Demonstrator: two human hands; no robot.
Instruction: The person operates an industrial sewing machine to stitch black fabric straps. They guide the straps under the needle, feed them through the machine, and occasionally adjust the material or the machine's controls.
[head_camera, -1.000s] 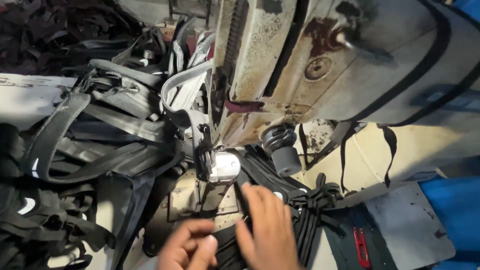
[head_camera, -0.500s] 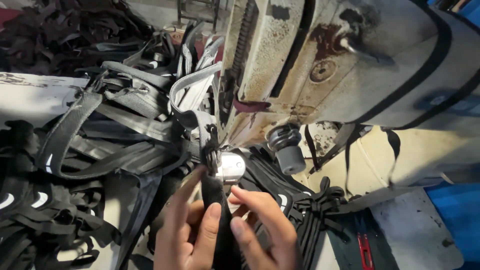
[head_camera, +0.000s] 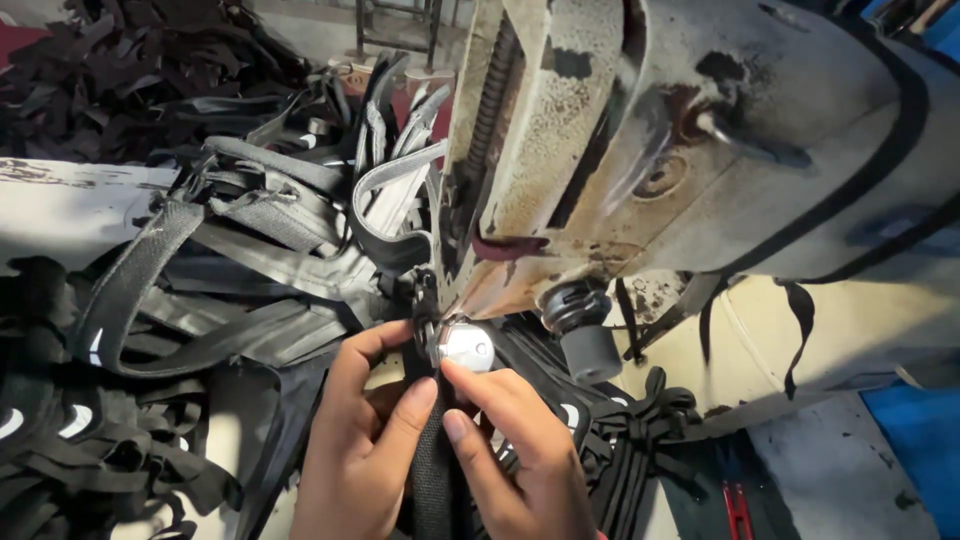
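Fingers pinching black strap, under sewing machine

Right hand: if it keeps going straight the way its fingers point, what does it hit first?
Right hand points up and left along the black strap. First in line is the small lit metal part under the worn sewing machine head, probably; depth is unclear.

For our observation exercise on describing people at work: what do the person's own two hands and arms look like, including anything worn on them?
Both are bare: the left hand and right hand wear no gloves, rings or watch, and no sleeves show in the frame. The fingernails are short and plain. The forearms lie beyond the picture's lower edge.
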